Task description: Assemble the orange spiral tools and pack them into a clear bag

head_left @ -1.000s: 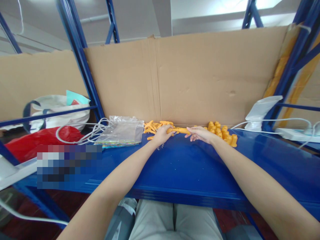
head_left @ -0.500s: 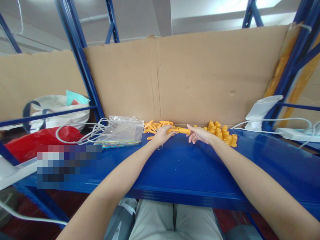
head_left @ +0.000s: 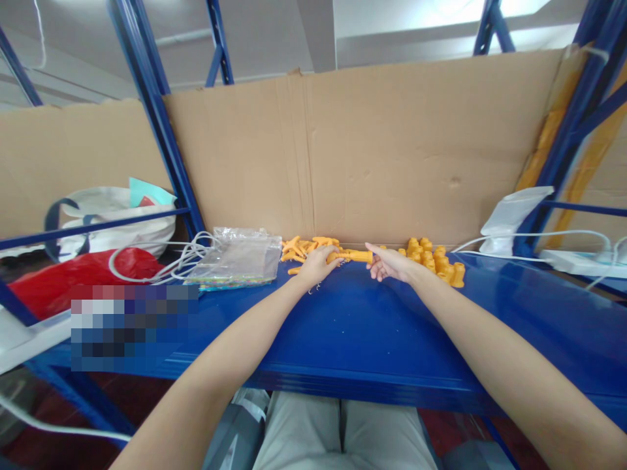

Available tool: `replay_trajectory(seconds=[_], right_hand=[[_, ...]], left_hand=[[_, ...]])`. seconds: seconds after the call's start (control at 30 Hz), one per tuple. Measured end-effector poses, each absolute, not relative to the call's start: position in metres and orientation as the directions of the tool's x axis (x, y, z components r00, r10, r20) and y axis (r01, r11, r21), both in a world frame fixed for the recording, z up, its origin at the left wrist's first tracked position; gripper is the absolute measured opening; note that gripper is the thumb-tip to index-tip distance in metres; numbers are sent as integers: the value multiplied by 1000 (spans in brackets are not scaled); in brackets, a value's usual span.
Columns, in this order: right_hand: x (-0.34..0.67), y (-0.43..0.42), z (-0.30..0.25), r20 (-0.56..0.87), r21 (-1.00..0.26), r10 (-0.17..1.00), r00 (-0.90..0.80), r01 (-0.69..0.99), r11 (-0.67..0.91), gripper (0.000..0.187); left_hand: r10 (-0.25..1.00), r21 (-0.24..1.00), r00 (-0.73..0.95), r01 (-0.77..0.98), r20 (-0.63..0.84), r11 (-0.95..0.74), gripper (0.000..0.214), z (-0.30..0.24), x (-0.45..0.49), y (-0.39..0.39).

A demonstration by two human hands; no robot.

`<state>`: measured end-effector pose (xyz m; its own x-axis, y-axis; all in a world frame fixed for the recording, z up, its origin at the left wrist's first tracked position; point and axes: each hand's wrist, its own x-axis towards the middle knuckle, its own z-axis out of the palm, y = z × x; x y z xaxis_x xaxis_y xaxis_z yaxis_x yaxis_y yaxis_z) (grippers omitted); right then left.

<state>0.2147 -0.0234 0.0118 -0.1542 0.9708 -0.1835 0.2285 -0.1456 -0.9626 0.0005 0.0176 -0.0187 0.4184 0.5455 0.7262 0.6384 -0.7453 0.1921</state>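
Cardboard [head_left: 382, 150] is stood behind a blue shelf [head_left: 353, 339]. Clear bags [head_left: 240, 258] are stacked at left; yellow cups [head_left: 431, 261] are grouped at right. One yellow piece [head_left: 360, 256] is held above the shelf between the hands. Its left end is pinched by the left hand [head_left: 318, 264]; its wide right end is met by the right hand [head_left: 392, 263], whose lower fingers are curled. Compared with one second earlier, more of that end is exposed and the right fingers are shifted; an adjusted hold is judged likely. Whether it is pinched there cannot be told. Forked parts [head_left: 294, 248] are partly hidden by the left hand; small metal bits [head_left: 314, 287] cannot be clearly resolved.
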Motion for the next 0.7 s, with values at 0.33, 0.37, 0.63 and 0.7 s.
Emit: replay_trajectory(seconds=[0.33, 0.37, 0.63, 0.7], right_hand=[[216, -23, 14, -164, -984, 971, -177, 92, -150, 39], [217, -23, 15, -128, -991, 975, -180, 56, -119, 32], [225, -11, 17, 211, -954, 969, 127, 244, 176, 14], [228, -9, 14, 392, -811, 897, 202, 536, 234, 13]], left_hand=[[562, 194, 392, 668, 728, -718, 14, -19, 1, 20], [570, 205, 383, 671, 727, -713, 15, -19, 2, 20], [626, 253, 349, 697, 698, -671, 53, -25, 5, 18], [590, 161, 446, 691, 673, -705, 44, -28, 5, 19]])
